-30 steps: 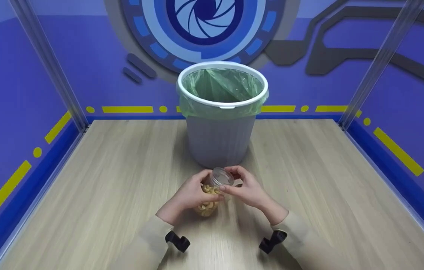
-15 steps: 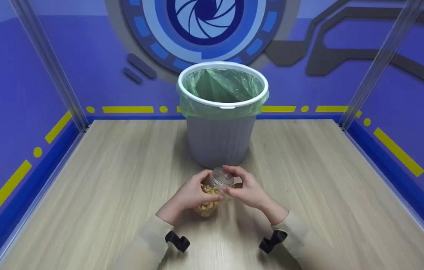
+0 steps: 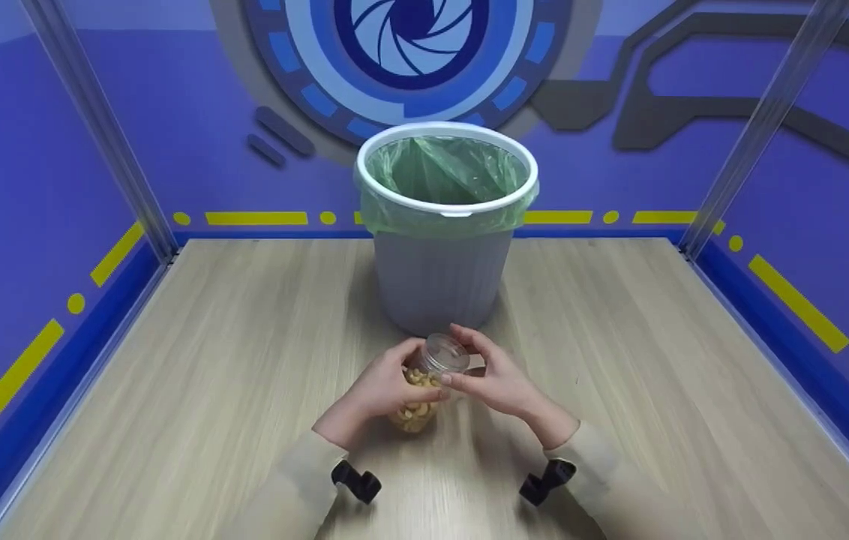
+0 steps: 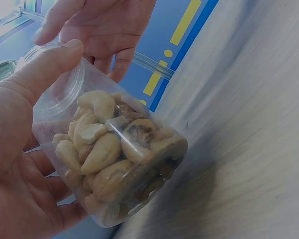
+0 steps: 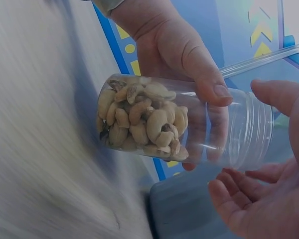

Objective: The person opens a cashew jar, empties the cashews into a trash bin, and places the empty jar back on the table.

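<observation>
A clear screw-top jar (image 3: 413, 418) partly filled with cashews (image 5: 139, 117) is tilted low over the table, its top leaning to the right. My left hand (image 3: 379, 386) grips the jar's side, thumb across the front and fingers behind, as the left wrist view shows. At the upper end is the clear ridged lid (image 3: 445, 354). My right hand (image 3: 503, 382) curves round this lid, thumb on the near side and fingers on the far side. How firmly those fingers press cannot be seen. Loose-looking cashews fill roughly the jar's lower half (image 4: 109, 144).
A grey bin (image 3: 443, 277) with a green liner bag (image 3: 447, 225) stands just behind the hands on the wood-grain table (image 3: 259, 322). Blue printed panels (image 3: 34, 172) enclose the table at the back and both sides.
The right fingers and thumb have shifted slightly round the lid, the forefinger now a little higher. The left hand and the jar have stayed in place.
</observation>
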### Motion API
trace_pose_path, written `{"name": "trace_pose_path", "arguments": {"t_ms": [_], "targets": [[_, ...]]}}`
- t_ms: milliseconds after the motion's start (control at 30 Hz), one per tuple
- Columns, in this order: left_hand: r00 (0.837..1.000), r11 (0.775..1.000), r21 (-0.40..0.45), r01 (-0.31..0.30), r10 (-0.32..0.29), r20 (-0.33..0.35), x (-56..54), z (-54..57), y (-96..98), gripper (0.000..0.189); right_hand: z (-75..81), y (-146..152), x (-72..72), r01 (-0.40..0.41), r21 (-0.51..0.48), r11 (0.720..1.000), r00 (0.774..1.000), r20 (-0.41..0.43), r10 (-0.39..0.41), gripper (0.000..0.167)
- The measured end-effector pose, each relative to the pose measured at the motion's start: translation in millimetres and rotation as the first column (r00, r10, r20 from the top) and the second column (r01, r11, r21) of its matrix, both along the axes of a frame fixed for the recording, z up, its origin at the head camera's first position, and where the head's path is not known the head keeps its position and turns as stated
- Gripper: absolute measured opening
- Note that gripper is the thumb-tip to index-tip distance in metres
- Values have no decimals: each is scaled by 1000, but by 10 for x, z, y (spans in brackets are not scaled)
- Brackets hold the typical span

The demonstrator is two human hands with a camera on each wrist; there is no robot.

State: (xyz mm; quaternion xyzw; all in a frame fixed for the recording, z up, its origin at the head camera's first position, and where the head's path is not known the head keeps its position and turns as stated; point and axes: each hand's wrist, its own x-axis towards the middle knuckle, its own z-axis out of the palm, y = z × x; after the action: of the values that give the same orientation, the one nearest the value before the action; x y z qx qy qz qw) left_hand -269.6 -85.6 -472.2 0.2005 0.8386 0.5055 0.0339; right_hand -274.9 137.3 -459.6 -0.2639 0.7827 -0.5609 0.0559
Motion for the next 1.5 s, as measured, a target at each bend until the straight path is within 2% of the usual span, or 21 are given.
{"name": "trace_pose_path", "arguments": {"t_ms": [233, 500, 767, 1100, 1300, 1500], "targets": [[1000, 1000, 2, 6, -6, 6, -11, -15, 0, 65, -15, -32, -6, 91, 6, 996, 996, 3, -91, 65], [1000, 1000, 3, 12, -12, -7, -11, -19, 2, 65, -2, -36, 6, 116, 73, 990, 993, -34, -114, 58], [1000, 1000, -6, 13, -13, -16, -7, -11, 1, 65, -5, -15, -10, 72, 53, 996, 997, -15, -71, 57], [1000, 1000, -12, 14, -14, -18, -13, -18, -1, 65, -18, -1, -9, 9, 14, 1000, 998, -55, -8, 59], [999, 1000, -16, 16, -16, -27, -26, -30, -6, 67, -21, -5, -8, -30, -24, 999, 999, -29, 29, 60], [1000, 1000, -15, 12, -13, -19, -24, -20, -6, 67, -2, 5, -4, -55, -12, 998, 998, -24, 55, 63]]}}
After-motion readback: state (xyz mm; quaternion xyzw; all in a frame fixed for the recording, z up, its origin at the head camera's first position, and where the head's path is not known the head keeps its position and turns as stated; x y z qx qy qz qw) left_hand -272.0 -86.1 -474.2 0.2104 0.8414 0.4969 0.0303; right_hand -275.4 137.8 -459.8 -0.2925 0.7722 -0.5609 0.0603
